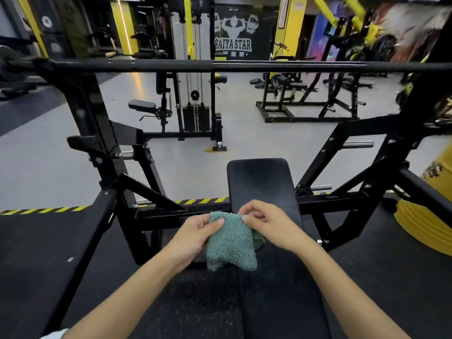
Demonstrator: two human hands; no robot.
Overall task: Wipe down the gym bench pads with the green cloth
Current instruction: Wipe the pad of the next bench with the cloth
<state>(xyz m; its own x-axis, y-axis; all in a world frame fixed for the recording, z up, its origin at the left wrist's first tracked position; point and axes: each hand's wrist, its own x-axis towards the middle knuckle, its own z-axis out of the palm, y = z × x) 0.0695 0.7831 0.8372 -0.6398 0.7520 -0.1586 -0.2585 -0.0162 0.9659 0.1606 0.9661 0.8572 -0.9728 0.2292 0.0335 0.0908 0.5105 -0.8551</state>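
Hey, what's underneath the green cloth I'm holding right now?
The green knitted cloth, pinched by the left hand and right hand, hangs over the black padded bench pad. The part of the pad directly beneath the cloth is covered.

Forearms forward, left hand [193, 237], right hand [267, 225] close together, fingers [212, 225] pinching

Both forearms [137, 285] are bare from elbow to wrist, as are the left hand [193, 234] and right hand [266, 222]. At seven o'clock a sliver of pale fabric [52, 334] edges the left arm; whether it is sleeve or shirt is unclear.
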